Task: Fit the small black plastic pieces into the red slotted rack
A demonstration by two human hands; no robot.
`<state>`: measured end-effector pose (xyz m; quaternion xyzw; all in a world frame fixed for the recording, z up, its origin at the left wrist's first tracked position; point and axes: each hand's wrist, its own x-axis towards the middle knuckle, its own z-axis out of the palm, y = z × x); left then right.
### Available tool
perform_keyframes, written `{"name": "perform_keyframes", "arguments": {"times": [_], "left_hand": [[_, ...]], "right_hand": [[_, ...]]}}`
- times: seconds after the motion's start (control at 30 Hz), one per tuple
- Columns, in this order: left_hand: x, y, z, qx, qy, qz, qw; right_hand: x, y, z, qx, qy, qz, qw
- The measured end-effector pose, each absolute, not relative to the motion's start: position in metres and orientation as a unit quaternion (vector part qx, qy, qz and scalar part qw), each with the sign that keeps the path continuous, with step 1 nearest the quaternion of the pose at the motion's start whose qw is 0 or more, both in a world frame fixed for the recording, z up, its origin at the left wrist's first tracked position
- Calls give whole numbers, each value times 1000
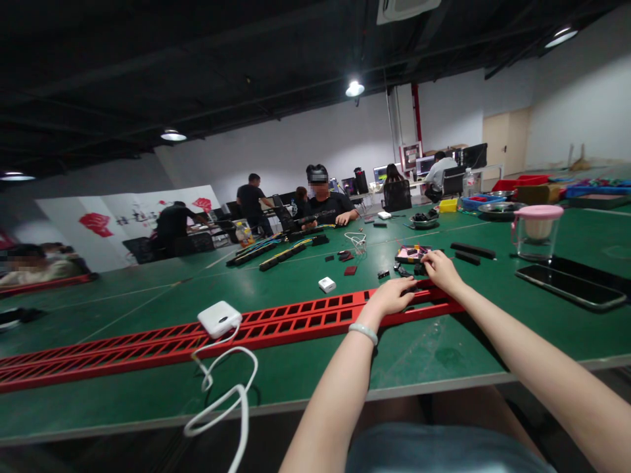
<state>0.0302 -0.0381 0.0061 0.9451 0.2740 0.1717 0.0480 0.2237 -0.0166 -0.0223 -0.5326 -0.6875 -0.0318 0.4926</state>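
Note:
A long red slotted frame (296, 317) lies along the front of the green table. My left hand (393, 295), with a pale bangle at the wrist, rests over the frame's right part, its fingers stretched toward a small dark part. Just right of it, my right hand (440, 268) is at the frame's back edge, fingers bent together beside a small black piece (419, 269); whether they grip it is too small to tell. Behind the hands is a small tray (413, 253) of little parts, with black bits around it.
A white box (219, 318) with a cable sits on the frame. At the right are a phone (570, 286), a pink-lidded cup (537, 233) and black bars (472, 250). A person (328, 205) sits across the table near wired black strips (290, 255).

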Motion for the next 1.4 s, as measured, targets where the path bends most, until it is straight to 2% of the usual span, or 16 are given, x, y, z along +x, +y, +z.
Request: {"name": "perform_keyframes", "arguments": {"times": [0.23,0.53,0.73,0.93,1.4], "left_hand": [[31,-38,8,957,253,124,68],[30,-40,7,947,281,140,70],[31,-39,7,944,291,141,66],[31,-37,4,941,291,158,64],[32,-39,7,941,290,163,68]], "right_hand": [[226,-20,-20,-536,-713,18,452],[228,-15,-23,-505,-759,90,400],[231,-8,-32,-476,-767,122,412],[230,-15,-29,-485,-765,183,383],[228,-24,-17,-481,-786,202,330]]}}
